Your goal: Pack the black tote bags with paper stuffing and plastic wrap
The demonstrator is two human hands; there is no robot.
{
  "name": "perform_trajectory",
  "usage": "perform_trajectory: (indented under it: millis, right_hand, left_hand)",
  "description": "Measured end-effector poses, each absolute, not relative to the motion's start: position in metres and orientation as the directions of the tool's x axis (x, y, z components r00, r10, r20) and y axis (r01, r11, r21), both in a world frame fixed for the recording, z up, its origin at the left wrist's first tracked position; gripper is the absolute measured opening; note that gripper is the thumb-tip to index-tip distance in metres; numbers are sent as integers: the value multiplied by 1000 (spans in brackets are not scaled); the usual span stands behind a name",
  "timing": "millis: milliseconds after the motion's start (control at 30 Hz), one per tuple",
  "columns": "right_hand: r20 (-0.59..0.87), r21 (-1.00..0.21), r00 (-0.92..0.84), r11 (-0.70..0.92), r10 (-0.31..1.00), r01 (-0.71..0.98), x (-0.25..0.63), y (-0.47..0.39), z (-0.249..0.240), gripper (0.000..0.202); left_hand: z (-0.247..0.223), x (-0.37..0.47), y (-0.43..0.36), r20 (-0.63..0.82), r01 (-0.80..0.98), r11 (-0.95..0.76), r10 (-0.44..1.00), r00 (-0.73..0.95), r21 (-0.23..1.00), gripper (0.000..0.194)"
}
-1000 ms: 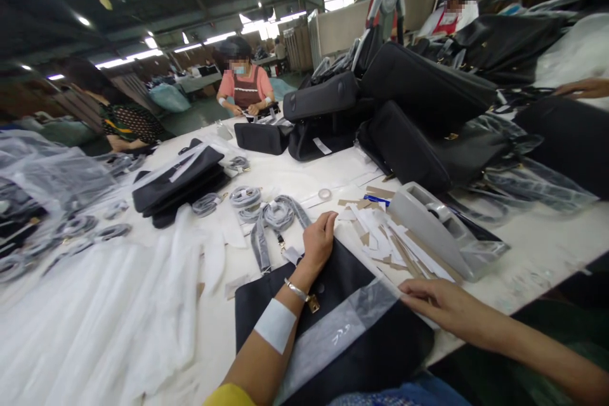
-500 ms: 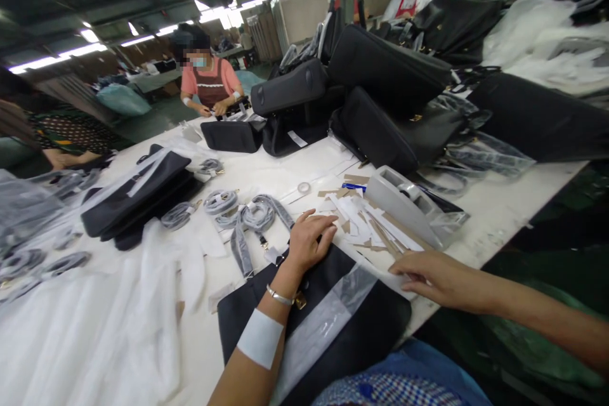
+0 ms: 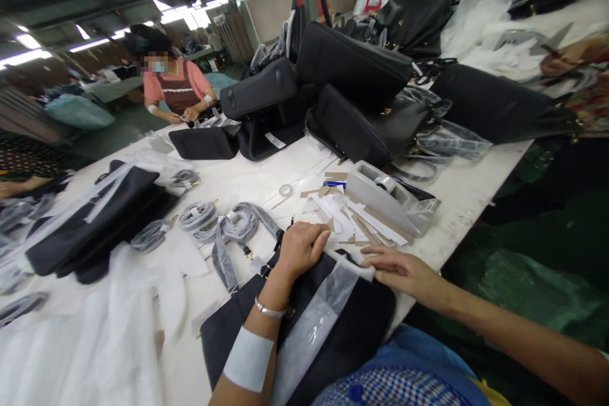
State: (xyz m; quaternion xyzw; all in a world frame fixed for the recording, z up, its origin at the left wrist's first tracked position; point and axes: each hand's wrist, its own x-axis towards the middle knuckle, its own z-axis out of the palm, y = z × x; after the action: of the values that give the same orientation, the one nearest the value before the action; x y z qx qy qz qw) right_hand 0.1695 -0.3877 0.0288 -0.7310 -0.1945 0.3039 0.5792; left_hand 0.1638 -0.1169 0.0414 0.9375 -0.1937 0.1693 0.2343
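Observation:
A black handbag lies on the table in front of me, with a clear plastic strip across it. My left hand rests over the bag's far edge, its fingers curled and closed. What those fingers hold is hidden. A soft white strip runs along a black handle at the bag's right end, between both hands. My right hand has its fingertips pressed on the right end of that strip; its thumb is hidden.
Paper and cardboard strips lie beyond my hands, beside a grey tape dispenser. Wrapped straps and white sheeting are leftward. Black bags are piled behind. A co-worker works across the table; another person's hand shows far right.
My right hand has moved left onto the bag's end, and the white strip now lies bent there. My left fingers have curled in. The view has shifted rightward.

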Motion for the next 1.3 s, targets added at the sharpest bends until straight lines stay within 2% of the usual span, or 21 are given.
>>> perform_trajectory:
  millis: [67,167,267,367,500,600,667,800,900,967,1133,1200,1300]
  right_hand:
    - [-272,-946,722,-313,636,-81,167,-387,36,41]
    - [-286,-918,724,-397,628,-19,166,-380,45,40]
    - [-281,-882,713,-466,642,72,172,-373,48,35]
    - [-297,-794,643,-557,706,244,179,-371,51,33]
    - [-116,-556,672,-608,731,566,172,-373,49,39]
    - [90,-532,699,-559,709,636,151,-380,39,39]
    - [176,-540,716,-542,675,644,134,-389,28,41]
    - [262,-483,744,-583,615,653,110,-401,5,59]
    - [325,-430,751,-617,575,659,111,-399,-3,46]
    - [323,-371,729,-629,603,684,117,-396,3,36]
    - [279,-228,674,-634,684,739,127,-392,55,29]
    - [342,-212,637,-604,691,769,129,-386,73,32]
    - [445,-199,490,-450,750,870,130,-368,72,50]
  left_hand:
    - [42,164,-118,404,-454,-823,-308,861,341,30]
    - [42,162,-119,471,-508,-795,-327,820,331,25]
    - [41,158,-120,515,-537,-780,-333,790,320,23]
    - [37,158,-122,464,-518,-809,-359,810,278,30]
    - [30,163,-126,366,-425,-891,-346,864,160,46]
    - [27,166,-128,351,-380,-919,-324,878,102,50]
    - [26,166,-129,341,-373,-923,-323,883,90,51]
    - [24,165,-130,305,-341,-933,-294,906,114,52]
    - [24,165,-132,252,-316,-930,-265,931,189,49]
    - [24,165,-133,202,-291,-923,-244,949,250,46]
    - [27,164,-140,144,-265,-921,-232,962,286,43]
    - [28,163,-141,142,-266,-916,-233,962,301,42]
    - [28,161,-141,154,-265,-900,-225,962,345,38]
